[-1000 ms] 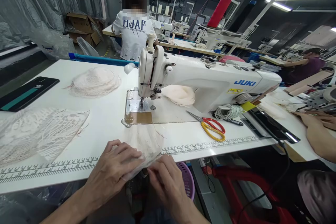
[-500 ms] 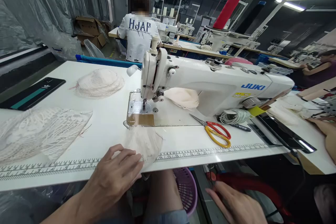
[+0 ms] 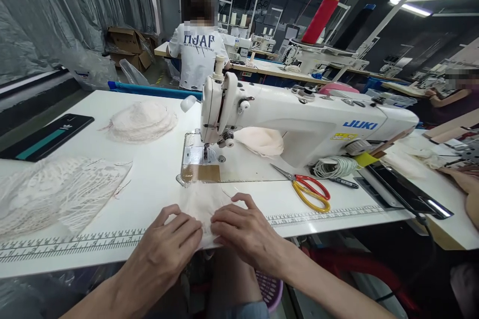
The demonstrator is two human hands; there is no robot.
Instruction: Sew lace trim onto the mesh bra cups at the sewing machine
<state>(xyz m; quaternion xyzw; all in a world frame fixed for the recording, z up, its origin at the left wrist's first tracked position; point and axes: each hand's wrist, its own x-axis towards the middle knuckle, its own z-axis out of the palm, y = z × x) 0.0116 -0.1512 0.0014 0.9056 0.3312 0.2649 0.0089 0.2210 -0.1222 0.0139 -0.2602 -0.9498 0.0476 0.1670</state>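
A thin cream fabric piece lies at the table's front edge, just below the needle plate of the white sewing machine. My left hand grips its left side, fingers curled and close together. On the right side of the same fabric, my right hand has its fingers bent onto the cloth, facing the left hand. The fingertips partly hide the fabric's lower part. Beyond it, the presser foot stands over the metal plate, with no cloth visible under it.
Scissors with red and yellow handles lie right of the hands. Lace pieces and a round stack of lace cups occupy the left side. Another cream cup sits beneath the machine arm. A purple basket stands below the table.
My right hand has come up from below the table's edge onto the fabric, beside my left hand. The left hand has stayed nearly in place.
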